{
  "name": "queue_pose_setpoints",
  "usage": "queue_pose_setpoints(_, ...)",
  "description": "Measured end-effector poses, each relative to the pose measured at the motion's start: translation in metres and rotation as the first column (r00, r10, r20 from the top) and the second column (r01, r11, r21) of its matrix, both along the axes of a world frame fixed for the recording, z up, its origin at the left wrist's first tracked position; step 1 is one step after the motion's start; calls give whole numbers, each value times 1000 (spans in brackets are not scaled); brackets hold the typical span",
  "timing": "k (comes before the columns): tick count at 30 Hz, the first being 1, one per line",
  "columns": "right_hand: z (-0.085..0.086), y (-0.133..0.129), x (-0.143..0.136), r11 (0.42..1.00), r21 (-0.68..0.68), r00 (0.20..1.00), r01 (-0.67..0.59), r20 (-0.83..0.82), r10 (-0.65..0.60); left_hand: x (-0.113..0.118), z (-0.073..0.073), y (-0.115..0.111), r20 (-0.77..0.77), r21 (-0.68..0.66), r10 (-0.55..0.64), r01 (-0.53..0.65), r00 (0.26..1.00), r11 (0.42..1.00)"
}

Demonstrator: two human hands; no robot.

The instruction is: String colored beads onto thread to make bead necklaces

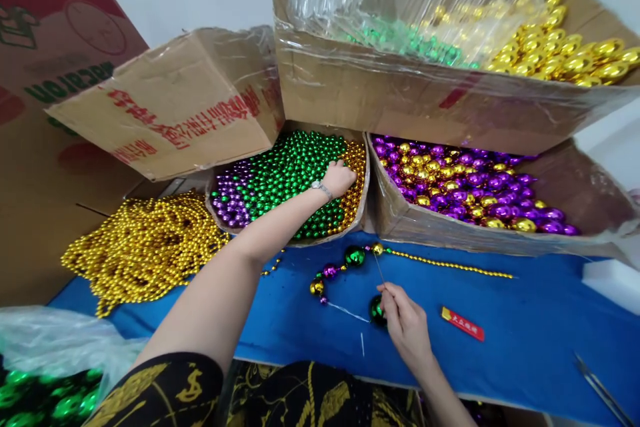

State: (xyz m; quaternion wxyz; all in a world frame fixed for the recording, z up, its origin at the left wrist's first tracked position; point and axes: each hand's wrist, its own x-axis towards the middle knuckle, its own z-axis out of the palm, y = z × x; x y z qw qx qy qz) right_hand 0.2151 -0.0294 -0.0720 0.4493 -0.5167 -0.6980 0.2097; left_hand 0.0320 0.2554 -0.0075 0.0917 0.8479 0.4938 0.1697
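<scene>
My left hand (pixel 339 178) reaches into a cardboard box of small beads and touches the gold beads (pixel 354 159) on its right side. Its fingers are curled together, and whatever is between them is hidden. Green beads (pixel 295 167) fill the middle of that box, purple beads (pixel 233 193) its left. Over the blue table, my right hand (pixel 406 320) pinches a thin, straight strand that runs up to a gold ball (pixel 377 249). Beside its fingers is a large green ball (pixel 377 310), partly covered. A curved string of mixed balls (pixel 330 271) lies to the left.
Gold bead strands (pixel 145 240) are heaped at left. Behind stand a box of purple and gold balls (pixel 465 180) and a raised box (pixel 400 80). A red packet (pixel 463 324), tweezers-like metal tool (pixel 600 387) and gold beaded strand (pixel 450 263) lie on the blue table (pixel 530 347).
</scene>
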Motion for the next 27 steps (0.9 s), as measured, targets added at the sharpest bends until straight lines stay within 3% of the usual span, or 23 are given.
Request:
queue_pose_setpoints(7, -2, 0, 1, 1000, -17, 1000, 25, 9, -25, 8, -4, -3, 64, 2, 35, -35, 997, 999)
queue_pose_setpoints(14, 4, -3, 6, 996, -71, 998, 49, -32, -52, -21, 26, -10, 149, -23, 90, -88, 985, 996)
queue_pose_setpoints(17, 5, -6, 6, 988, -137, 995, 65, -68, -75, -40, 41, -43, 346, -60, 62, -44, 936, 997)
queue_pose_setpoints(20, 5, -8, 3, 983, -176, 993, 53, -97, -71, -53, 58, -95, 572, -108, 21, 50, 820, 993)
queue_pose_setpoints(24, 4, -10, -3, 977, -213, 989, 20, -140, -51, -58, 78, -168, 613, -217, -46, 223, 789, 950)
queue_pose_setpoints(27, 2, -15, -10, 968, -251, 984, 32, -160, -74, -53, 80, -211, 604, -322, -168, 432, 779, 842)
